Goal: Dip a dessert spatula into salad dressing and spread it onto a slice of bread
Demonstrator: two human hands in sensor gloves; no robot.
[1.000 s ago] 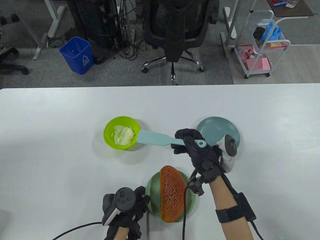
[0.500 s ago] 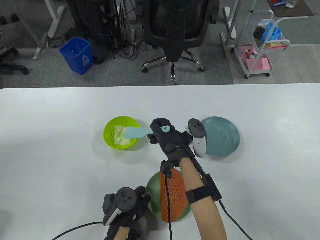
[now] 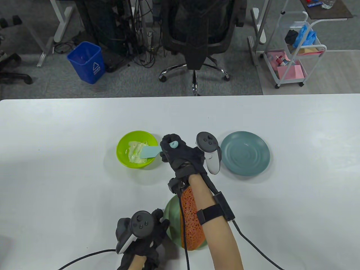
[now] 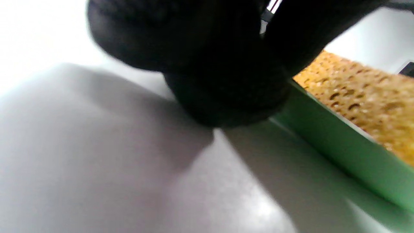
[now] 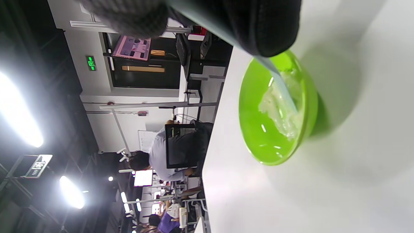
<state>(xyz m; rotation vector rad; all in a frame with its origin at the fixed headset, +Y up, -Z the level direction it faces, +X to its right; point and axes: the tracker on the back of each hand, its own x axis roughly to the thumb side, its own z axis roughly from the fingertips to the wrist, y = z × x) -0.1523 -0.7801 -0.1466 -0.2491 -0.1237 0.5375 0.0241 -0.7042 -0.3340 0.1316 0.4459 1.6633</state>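
My right hand (image 3: 180,154) grips the handle of the light blue dessert spatula (image 3: 149,152). Its blade dips into the pale salad dressing (image 3: 136,153) in the lime green bowl (image 3: 123,146); the right wrist view shows the blade (image 5: 284,94) tilted into the dressing (image 5: 281,113). The brown porous bread slice (image 3: 191,222) lies on a green plate (image 3: 171,216) at the near edge, partly hidden by my right forearm. My left hand (image 3: 146,233) rests on the table at that plate's left rim; the left wrist view shows its fingers (image 4: 226,81) against the plate (image 4: 339,149) and the bread (image 4: 365,100).
An empty blue-grey plate (image 3: 245,153) sits right of my right hand. The white table (image 3: 56,168) spreads wide to both sides. Beyond its far edge stand an office chair (image 3: 197,36), a blue bin (image 3: 86,62) and a white cart (image 3: 295,50).
My right hand carried the spatula left from beside the blue-grey plate to the green bowl and lowered the blade into the dressing. The left hand stayed put.
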